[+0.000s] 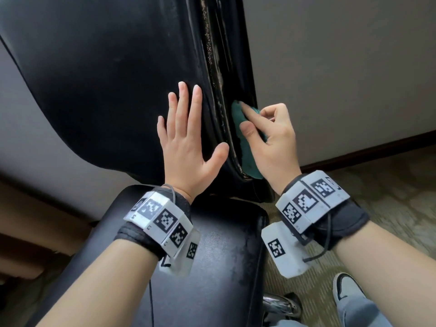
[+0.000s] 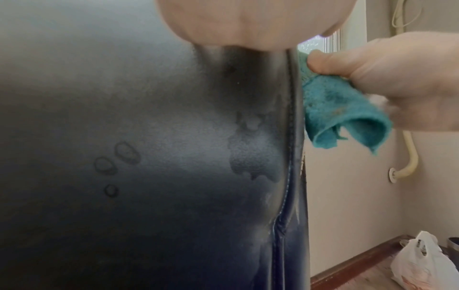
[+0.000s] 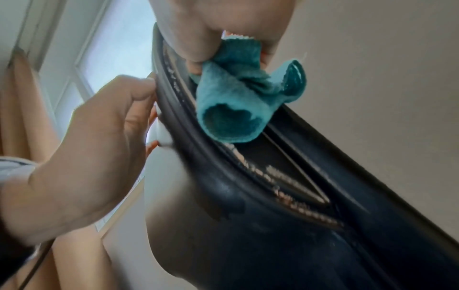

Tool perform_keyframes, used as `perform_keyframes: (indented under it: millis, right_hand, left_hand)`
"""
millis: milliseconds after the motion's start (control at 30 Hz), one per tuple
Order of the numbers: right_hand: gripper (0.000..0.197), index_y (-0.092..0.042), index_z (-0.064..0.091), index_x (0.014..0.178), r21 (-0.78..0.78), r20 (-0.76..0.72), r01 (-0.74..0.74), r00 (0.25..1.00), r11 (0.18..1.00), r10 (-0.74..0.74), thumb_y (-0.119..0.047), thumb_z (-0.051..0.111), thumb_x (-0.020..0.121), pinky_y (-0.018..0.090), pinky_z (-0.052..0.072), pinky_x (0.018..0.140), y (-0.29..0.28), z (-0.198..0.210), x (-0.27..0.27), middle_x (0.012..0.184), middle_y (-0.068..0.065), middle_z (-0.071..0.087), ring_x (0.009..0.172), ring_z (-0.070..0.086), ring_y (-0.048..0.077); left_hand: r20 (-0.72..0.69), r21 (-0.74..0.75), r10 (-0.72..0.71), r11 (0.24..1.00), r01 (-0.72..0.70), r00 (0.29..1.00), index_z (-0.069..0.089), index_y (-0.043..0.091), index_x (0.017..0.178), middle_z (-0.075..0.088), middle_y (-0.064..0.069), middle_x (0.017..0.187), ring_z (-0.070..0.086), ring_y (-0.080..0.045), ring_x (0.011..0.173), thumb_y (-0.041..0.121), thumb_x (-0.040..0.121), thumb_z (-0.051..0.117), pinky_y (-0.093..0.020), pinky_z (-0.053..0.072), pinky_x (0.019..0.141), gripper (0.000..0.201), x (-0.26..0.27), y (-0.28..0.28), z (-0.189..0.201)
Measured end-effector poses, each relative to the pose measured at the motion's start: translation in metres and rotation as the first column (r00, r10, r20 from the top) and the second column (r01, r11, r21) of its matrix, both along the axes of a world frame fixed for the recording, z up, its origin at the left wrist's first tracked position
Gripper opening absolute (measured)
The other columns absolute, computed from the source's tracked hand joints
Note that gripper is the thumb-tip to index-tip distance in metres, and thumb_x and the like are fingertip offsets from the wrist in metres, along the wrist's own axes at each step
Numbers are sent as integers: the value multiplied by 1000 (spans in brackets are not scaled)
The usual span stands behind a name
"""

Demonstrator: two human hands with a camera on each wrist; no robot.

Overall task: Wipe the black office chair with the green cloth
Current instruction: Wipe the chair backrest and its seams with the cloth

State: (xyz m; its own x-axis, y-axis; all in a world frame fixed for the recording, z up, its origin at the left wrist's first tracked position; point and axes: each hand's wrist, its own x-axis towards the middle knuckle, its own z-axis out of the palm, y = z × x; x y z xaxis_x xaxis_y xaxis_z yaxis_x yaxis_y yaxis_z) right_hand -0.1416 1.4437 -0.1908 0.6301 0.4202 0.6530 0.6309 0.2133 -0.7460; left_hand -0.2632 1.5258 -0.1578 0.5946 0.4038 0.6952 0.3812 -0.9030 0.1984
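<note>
The black office chair's backrest [image 1: 106,74] fills the upper head view, with its seat [image 1: 212,256] below my arms. My left hand [image 1: 188,138] lies flat, fingers spread, on the backrest just left of its worn side seam [image 1: 213,74]. My right hand [image 1: 271,138] grips the bunched green cloth [image 1: 245,156] and presses it against the backrest's right edge. The cloth [image 2: 342,113] hangs folded beside the seam [image 2: 293,137] in the left wrist view. In the right wrist view the rolled cloth [image 3: 236,109] sits on the cracked edge trim [image 3: 298,196], beside my left hand [image 3: 99,147].
A pale wall [image 1: 342,67] with a dark baseboard [image 1: 377,149] stands close behind the chair's right side. Carpet [image 1: 389,208] and my shoe [image 1: 346,289] lie at lower right. A white plastic bag [image 2: 427,263] lies on the floor by the wall.
</note>
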Motion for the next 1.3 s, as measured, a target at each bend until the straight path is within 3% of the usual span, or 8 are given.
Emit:
perform_keyframes:
  millis: [100, 300, 567, 633, 833, 933, 1200, 1300]
  right_hand:
    - [30, -10, 68, 112, 44, 55, 73, 996, 996, -75, -24, 55, 88, 11, 35, 64, 3, 8, 0, 81, -7, 36, 69, 39, 5]
    - [26, -5, 69, 108, 284, 157, 136, 970, 949, -186, -19, 58, 88, 1, 33, 68, 12, 70, 18, 78, -15, 34, 65, 37, -4]
    - [23, -4, 72, 99, -54, 156, 93, 984, 994, -84, -16, 61, 83, 24, 40, 62, 1, 14, 11, 74, 3, 48, 65, 45, 12]
    - [21, -4, 73, 97, -109, 137, 62, 989, 992, -46, -16, 62, 82, 22, 38, 64, -6, 11, 12, 74, 0, 46, 65, 46, 14]
    - [19, -11, 75, 94, 291, 122, 198, 963, 936, -242, -21, 63, 83, 11, 36, 63, 9, 100, 22, 73, -5, 48, 61, 41, 1]
    - [19, -11, 75, 94, 354, 139, 198, 955, 914, -261, -20, 65, 81, 16, 44, 63, 26, 128, 24, 73, -3, 51, 63, 44, 0]
    - [23, -7, 72, 100, 89, 270, 169, 945, 982, -187, -18, 61, 84, 33, 49, 62, 8, 84, 21, 74, 10, 53, 64, 45, 12]
    - [35, -10, 65, 116, -90, 243, 111, 966, 990, -86, -28, 62, 85, 27, 43, 73, 1, 78, 12, 86, 5, 43, 75, 44, 12]
  left_hand:
    - [-13, 1, -3, 1000, 3, 1000, 10, 19, 148, 9, -9, 156, 3, -24, 144, 50, 79, 43, -51, 6, 113, 82, -2, 0, 1]
    - [-32, 0, -3, 1000, 3, 999, 9, 20, 148, 7, -5, 156, 2, -24, 145, 51, 80, 43, -54, 7, 113, 82, -3, -1, 3]
    - [-54, -21, 9, 1000, -10, 998, 8, 20, 150, -3, 8, 152, -1, -21, 145, 52, 78, 43, -54, 7, 113, 86, 0, -2, 4]
    - [-50, -23, 13, 1000, -15, 999, 9, 19, 150, -4, 8, 152, -2, -19, 145, 51, 78, 43, -54, 6, 113, 86, 1, -2, 3]
    - [-43, 5, 12, 1000, -12, 999, 7, 21, 148, -2, 7, 153, -6, -14, 143, 51, 76, 45, -50, 3, 113, 87, 1, -1, 0]
    - [-40, 15, 7, 1000, -6, 999, 7, 24, 147, -4, 10, 152, -4, -18, 144, 52, 75, 44, -48, 1, 113, 86, 2, -2, -3]
    - [-75, 4, 26, 1000, -25, 997, 6, 24, 148, -1, 6, 154, -5, -16, 144, 52, 73, 46, -51, 4, 113, 89, 0, -3, 1]
    - [-80, 3, 44, 999, -43, 996, 7, 24, 148, 4, 0, 156, -2, -20, 144, 52, 74, 46, -54, 6, 113, 88, 0, -4, 1]
